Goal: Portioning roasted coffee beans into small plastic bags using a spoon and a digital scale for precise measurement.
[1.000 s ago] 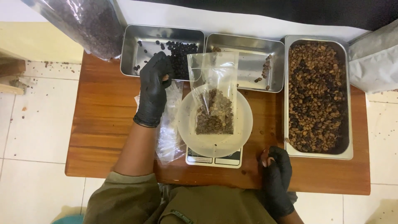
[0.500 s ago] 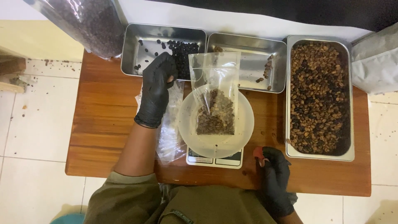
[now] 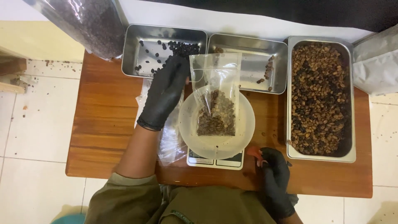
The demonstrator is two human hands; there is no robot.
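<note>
My left hand [image 3: 165, 92], in a black glove, reaches over the table and pinches the upper left edge of a clear plastic bag [image 3: 216, 99] partly filled with brown beans. The bag stands in a translucent white bowl [image 3: 244, 128] on a small white scale [image 3: 214, 159]. My right hand [image 3: 274, 174], also gloved in black, rests near the table's front edge just right of the scale, holding a small red thing [image 3: 253, 151] whose shape I cannot make out.
Three steel trays line the back of the wooden table [image 3: 103, 124]: left tray [image 3: 132, 54] with dark beans, middle tray [image 3: 248, 45] with few beans, right tray [image 3: 352, 124] full of mixed brown beans. A big bag of dark beans [image 3: 89, 23] stands far left. Empty plastic bags [image 3: 170, 141] lie beside the scale.
My right hand has shifted slightly along the front edge with the red thing now showing at its fingertips. The left hand stays on the bag's edge.
</note>
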